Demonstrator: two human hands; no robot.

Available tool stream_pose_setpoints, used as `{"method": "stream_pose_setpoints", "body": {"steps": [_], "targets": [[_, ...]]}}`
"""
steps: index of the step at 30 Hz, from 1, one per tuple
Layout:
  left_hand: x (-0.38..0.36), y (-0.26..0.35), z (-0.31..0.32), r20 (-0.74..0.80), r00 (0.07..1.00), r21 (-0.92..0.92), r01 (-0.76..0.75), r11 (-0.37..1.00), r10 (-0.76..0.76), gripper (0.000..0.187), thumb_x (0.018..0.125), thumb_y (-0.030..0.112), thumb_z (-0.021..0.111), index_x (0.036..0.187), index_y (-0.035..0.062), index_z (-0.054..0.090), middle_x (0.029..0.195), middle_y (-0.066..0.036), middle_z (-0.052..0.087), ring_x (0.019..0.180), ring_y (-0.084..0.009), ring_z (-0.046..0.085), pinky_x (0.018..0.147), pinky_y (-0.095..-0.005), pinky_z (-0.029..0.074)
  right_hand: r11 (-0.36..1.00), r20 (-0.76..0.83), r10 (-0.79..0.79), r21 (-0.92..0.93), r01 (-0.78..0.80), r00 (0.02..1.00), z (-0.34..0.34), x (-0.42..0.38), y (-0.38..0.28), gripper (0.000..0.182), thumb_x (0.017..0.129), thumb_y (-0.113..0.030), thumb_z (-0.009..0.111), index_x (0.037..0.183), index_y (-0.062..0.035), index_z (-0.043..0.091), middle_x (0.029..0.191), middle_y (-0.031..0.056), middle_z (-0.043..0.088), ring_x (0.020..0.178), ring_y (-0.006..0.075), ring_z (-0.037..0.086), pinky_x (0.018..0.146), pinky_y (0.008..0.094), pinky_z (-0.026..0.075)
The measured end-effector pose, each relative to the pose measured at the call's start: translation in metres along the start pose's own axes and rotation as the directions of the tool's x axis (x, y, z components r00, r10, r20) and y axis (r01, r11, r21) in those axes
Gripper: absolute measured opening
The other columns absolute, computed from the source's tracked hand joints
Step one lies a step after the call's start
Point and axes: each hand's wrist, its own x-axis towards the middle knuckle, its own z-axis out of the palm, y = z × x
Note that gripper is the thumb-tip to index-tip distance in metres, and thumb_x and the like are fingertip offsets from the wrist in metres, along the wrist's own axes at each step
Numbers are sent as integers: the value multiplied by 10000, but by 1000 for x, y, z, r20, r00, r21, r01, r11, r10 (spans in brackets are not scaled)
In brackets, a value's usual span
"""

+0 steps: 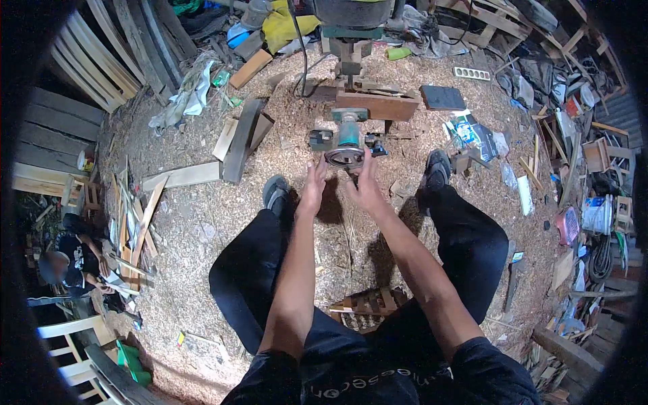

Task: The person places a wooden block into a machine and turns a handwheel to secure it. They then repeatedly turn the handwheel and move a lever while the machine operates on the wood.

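Note:
A green and grey metal machine with a round handwheel (345, 158) stands in front of me, between my feet. My left hand (312, 189) is at the wheel's left side, its fingers stretched out and pointing forward. My right hand (365, 187) is at the wheel's right rim, with its fingers bent against it; part of the grip is hidden. Just behind the wheel is the machine's green body (348, 133). Past it, a reddish-brown wooden block (376, 106) lies under the machine's upright head (349, 61).
Wood shavings (202, 236) cover the floor. Boards (243, 142) lie to the left, and a dark flat block (443, 97) and a power strip (472, 73) to the right. A wooden piece (368, 304) sits below me. Another person (77, 260) is at far left.

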Motion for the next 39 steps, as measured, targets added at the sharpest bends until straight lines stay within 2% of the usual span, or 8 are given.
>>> {"method": "stream_pose_setpoints", "body": {"steps": [6,13,19,25,30,34,37,39], "targets": [[1,-3,4,-10,1000,-44,-5,999,5,831,946,720,100,1567,171,147,1618,-164,123,1506,-299,13,1180,-508,-44,987,-36,-112,115,115,993,-8,2,13,869,812,112,490,1533,-77,44,1350,211,358,1055,273,589,959,377,464],[1,-3,5,-14,1000,5,-21,1000,21,799,962,696,114,1563,174,176,1607,-186,153,1499,-318,76,1186,-518,10,811,93,136,561,-165,986,-14,6,21,893,768,230,396,1535,-164,162,1441,118,396,1194,233,565,759,276,496],[0,2,7,-3,999,27,-36,999,36,784,970,684,132,1562,173,180,1608,-170,163,1499,-304,97,1187,-511,38,625,131,302,720,-300,944,-19,3,42,821,743,226,396,1494,-97,322,1366,95,512,1207,240,569,940,309,468],[-3,0,13,-30,998,6,-59,998,59,802,967,691,159,1562,154,178,1600,-196,171,1494,-321,122,1186,-516,72,754,98,318,576,-314,943,-15,-2,47,798,815,146,469,1536,-84,217,1315,142,539,1210,236,555,916,297,472],[0,-4,19,-103,994,13,-30,999,31,733,999,631,167,1562,162,181,1611,-154,169,1496,-320,109,1180,-526,106,893,-29,325,339,-297,945,-2,2,21,652,851,91,518,1456,-44,317,1249,123,552,1125,200,569,930,301,466],[11,-6,13,-149,985,45,-81,996,87,762,1001,630,183,1518,84,307,1549,-225,294,1460,-339,240,1182,-461,173,870,-184,241,476,-128,953,2,7,30,440,895,-1,587,1313,-19,450,1080,66,588,976,134,564,853,294,469],[20,5,26,-310,932,79,-170,982,186,632,1043,516,266,1360,39,533,1385,-224,518,1325,-322,457,1112,-393,319,847,-132,365,457,-270,922,-17,7,32,314,932,-92,610,1225,-17,523,919,13,584,845,96,539,741,289,454],[17,22,37,-294,901,271,-242,932,319,539,1052,438,318,1214,18,614,1223,-205,611,1177,-300,549,1027,-379,385,951,-247,228,263,-161,942,-17,14,26,274,956,-152,599,1189,-19,540,868,-1,572,775,89,516,683,295,434]]}}
